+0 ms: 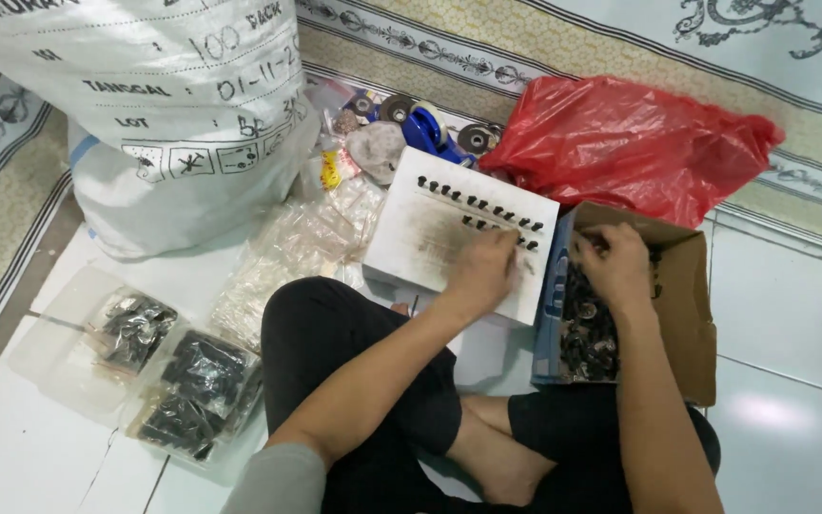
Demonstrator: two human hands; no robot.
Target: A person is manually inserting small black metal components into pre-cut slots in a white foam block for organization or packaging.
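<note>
While the person sat cross-legged on the tiled floor (792, 314), both bare hands worked close together ahead of the knees; the left hand (483, 271) rested on the white foam board (430, 238), its fingers curled down at the end of a row of small dark pegs (478, 203) that stood upright in the board; whether that grip was pinched on a peg or merely touching the foam could not be told, as the fingertips were turned away from the camera; the right hand (615, 263) reached into the open cardboard box (692, 295) just beside the board, fingers bent among the small dark metal parts (585, 333) heaped inside, and again the grip was hidden, so open or closed could not be told; the pegs stood in two slanting rows across the upper half of the board, the nearer row ending at the left fingertips.

Behind the box lay a crumpled red plastic bag (630, 143); beyond the board sat a blue-handled tool and several grey discs (435, 128); a large white woven sack (145, 95) stood at the far left, with clear plastic packets (297, 247) spread beside it; two clear bags of dark parts (178, 376) lay near the left knee, well apart from the hands; patterned carpet (620, 38) ran along the far edge.
</note>
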